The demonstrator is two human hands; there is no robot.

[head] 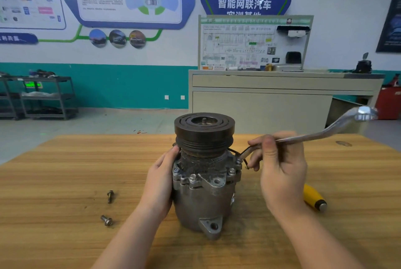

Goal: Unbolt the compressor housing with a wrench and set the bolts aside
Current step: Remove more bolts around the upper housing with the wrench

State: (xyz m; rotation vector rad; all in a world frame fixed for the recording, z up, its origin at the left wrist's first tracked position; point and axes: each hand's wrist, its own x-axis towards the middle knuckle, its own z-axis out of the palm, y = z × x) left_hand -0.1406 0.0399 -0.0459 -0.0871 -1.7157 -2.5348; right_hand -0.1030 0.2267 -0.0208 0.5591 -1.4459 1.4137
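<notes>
My right hand (282, 173) hides the wrench (314, 136) middle, gripping it; its handle angles up-right from the compressor (204, 182), which my left hand (161, 182) clasps.

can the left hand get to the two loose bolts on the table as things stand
Probably yes, once it lets go. The left hand is steadying the compressor, and the two bolts lie on the bare table just to its left, with nothing between.
</notes>
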